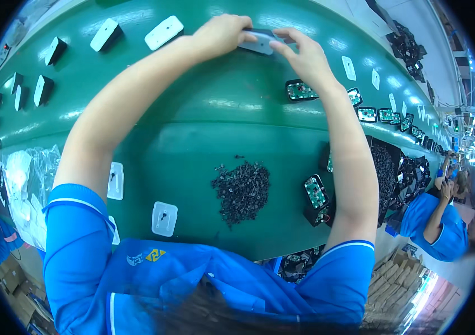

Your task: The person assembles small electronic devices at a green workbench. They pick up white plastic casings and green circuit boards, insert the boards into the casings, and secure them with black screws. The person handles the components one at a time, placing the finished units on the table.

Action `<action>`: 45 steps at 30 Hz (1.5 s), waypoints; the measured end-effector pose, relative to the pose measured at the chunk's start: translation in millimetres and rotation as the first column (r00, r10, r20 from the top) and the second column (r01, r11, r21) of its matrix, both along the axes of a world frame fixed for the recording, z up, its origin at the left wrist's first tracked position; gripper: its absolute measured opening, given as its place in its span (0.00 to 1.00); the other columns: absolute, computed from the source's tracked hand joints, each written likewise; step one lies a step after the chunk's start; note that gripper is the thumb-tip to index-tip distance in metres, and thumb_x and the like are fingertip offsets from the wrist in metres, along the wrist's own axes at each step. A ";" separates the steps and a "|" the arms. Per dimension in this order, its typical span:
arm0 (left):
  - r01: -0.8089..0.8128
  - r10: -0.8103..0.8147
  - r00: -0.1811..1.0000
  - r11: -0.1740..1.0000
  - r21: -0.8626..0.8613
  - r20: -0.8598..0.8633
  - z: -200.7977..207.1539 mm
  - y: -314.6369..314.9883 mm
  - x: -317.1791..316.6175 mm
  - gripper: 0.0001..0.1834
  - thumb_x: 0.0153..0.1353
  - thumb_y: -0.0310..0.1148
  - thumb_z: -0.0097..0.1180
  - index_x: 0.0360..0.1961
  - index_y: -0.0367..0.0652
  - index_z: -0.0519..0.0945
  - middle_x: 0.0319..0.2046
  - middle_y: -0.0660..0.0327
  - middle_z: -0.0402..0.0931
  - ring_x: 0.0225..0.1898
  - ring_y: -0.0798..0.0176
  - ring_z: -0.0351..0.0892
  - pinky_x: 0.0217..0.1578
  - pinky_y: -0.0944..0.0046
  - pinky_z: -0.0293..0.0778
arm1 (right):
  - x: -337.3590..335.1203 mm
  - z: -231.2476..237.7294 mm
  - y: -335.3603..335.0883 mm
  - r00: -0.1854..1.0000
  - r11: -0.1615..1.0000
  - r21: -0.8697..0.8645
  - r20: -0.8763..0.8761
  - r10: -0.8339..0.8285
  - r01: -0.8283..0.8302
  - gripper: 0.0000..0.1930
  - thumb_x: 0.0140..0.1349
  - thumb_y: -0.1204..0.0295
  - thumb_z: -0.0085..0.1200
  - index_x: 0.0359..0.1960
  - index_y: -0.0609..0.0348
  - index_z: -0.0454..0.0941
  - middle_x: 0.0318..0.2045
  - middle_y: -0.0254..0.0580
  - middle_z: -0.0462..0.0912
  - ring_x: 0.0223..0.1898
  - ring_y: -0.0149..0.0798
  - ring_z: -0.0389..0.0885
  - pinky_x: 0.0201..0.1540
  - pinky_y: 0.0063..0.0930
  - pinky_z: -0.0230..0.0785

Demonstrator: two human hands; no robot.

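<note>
At the far middle of the green bench, my left hand (223, 34) and my right hand (307, 58) both grip a small black box with a pale cover (259, 42). The left fingers close round its left end. Thumb and fingers of the right hand pinch the right end. Just beyond my right wrist lies an open black housing with a green circuit board (300, 90). Nearer to me is a heap of small black parts (243, 192), too small to name. A white cover (165, 219) with one small dark piece on it lies left of the heap.
Several black boxes with white lids (164, 32) stand along the far left. Clear plastic bags (22, 173) lie left. Open housings with boards (367, 114) line the right, past bins of black parts (383, 173). A co-worker in blue (436, 223) sits at right.
</note>
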State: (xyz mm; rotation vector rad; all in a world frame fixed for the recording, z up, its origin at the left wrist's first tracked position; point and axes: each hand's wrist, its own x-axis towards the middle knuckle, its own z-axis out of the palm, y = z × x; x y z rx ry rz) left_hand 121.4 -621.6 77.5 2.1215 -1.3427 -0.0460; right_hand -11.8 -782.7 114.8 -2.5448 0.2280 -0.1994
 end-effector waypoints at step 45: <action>0.192 -0.209 0.879 0.978 0.082 0.429 -19.9 -94.5 -55.9 0.13 0.51 0.30 0.55 0.40 0.42 0.77 0.41 0.57 0.70 0.46 0.53 0.69 0.41 0.56 0.72 | -109.5 15.7 -23.3 0.979 0.969 -0.151 0.092 -0.183 0.195 0.20 0.50 0.77 0.57 0.46 0.66 0.67 0.40 0.58 0.74 0.46 0.58 0.73 0.49 0.46 0.66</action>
